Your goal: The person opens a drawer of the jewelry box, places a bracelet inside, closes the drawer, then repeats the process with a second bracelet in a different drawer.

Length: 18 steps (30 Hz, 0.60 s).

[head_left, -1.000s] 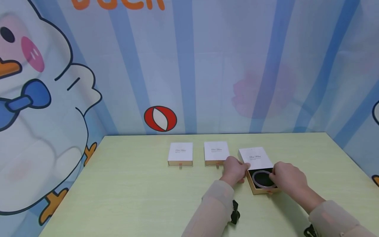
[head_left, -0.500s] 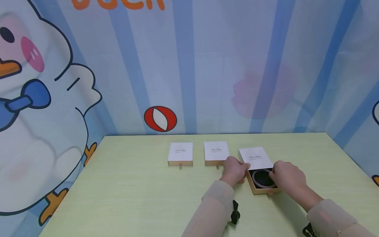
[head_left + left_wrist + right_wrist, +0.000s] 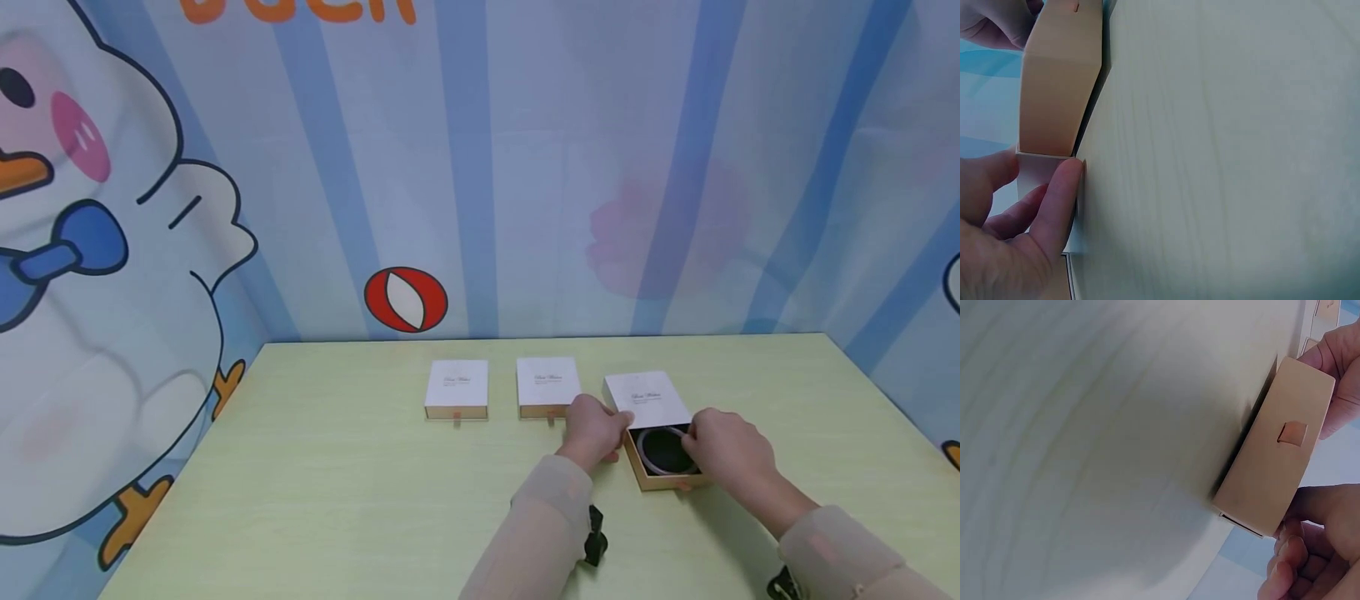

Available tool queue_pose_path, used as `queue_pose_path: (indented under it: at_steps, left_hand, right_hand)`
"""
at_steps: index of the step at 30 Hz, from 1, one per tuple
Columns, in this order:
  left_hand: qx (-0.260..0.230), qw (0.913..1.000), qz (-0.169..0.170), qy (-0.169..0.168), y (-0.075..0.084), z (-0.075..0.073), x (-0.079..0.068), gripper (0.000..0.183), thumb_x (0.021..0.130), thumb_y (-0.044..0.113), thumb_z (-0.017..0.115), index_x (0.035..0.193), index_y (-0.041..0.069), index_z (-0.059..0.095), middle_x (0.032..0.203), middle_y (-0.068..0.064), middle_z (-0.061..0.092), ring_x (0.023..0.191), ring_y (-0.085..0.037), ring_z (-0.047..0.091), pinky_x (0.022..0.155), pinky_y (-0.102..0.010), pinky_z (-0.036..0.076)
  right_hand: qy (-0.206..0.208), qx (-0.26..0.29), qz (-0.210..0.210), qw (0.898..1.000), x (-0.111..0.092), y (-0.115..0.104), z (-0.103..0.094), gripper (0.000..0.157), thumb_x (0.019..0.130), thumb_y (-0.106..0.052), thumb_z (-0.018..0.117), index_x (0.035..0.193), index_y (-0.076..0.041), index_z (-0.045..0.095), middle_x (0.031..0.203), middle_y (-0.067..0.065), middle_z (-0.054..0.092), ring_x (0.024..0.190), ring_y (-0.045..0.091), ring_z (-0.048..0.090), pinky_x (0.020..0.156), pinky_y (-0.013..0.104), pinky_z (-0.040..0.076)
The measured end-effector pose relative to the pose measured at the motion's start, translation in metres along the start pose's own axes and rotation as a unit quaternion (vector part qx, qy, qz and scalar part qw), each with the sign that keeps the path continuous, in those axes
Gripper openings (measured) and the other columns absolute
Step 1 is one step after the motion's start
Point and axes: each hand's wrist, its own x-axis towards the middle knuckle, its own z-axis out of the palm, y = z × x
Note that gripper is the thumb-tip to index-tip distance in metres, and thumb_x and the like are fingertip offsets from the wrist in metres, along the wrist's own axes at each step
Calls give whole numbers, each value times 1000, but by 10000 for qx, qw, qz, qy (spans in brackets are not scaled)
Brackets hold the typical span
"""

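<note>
A white slide box (image 3: pixel 648 400) lies at the table's right with its tan drawer (image 3: pixel 671 483) pulled out towards me. In the drawer's dark lining is a pale round bangle (image 3: pixel 642 457). My left hand (image 3: pixel 592 429) grips the left side of the box's white sleeve; in the left wrist view its fingertips (image 3: pixel 1067 172) press the sleeve beside the drawer. My right hand (image 3: pixel 731 450) reaches over the drawer's right wall and pinches the bangle's right edge. From the right wrist its curled fingers (image 3: pixel 1288 553) show, but the tips inside the drawer are hidden.
Two more white boxes, a left one (image 3: pixel 457 387) and a middle one (image 3: pixel 548 385), sit closed at the back of the pale wooden table (image 3: pixel 337 483). A printed blue curtain (image 3: pixel 525 167) hangs behind the table.
The bangle has shifted slightly up and left within the drawer. My right hand has barely moved, while the left hand and the box have stayed in place.
</note>
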Motion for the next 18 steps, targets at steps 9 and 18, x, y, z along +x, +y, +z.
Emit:
queue_pose_path:
  at_steps: [9,18]
  left_hand:
    - [-23,10000,-74,-56,1,0,1,25,84,26,72,73,7,60,63,-5,55,46,-17,52,48,-28,47]
    - [-12,10000,-58,-44,-1,2,2,25,84,25,72,71,7,60,63,-4,54,46,-16,52,48,-28,48]
  right_hand:
    - [-33,122,81,9999,-3,1,-3,19,89,-18,59,89,-1,67,77,11,65,58,18,50,47,31,38]
    - [226,810,51,9964,-14,14,-7,32,91,-23,54,100,6,66,88,18,68,68,20,58,55,32,44]
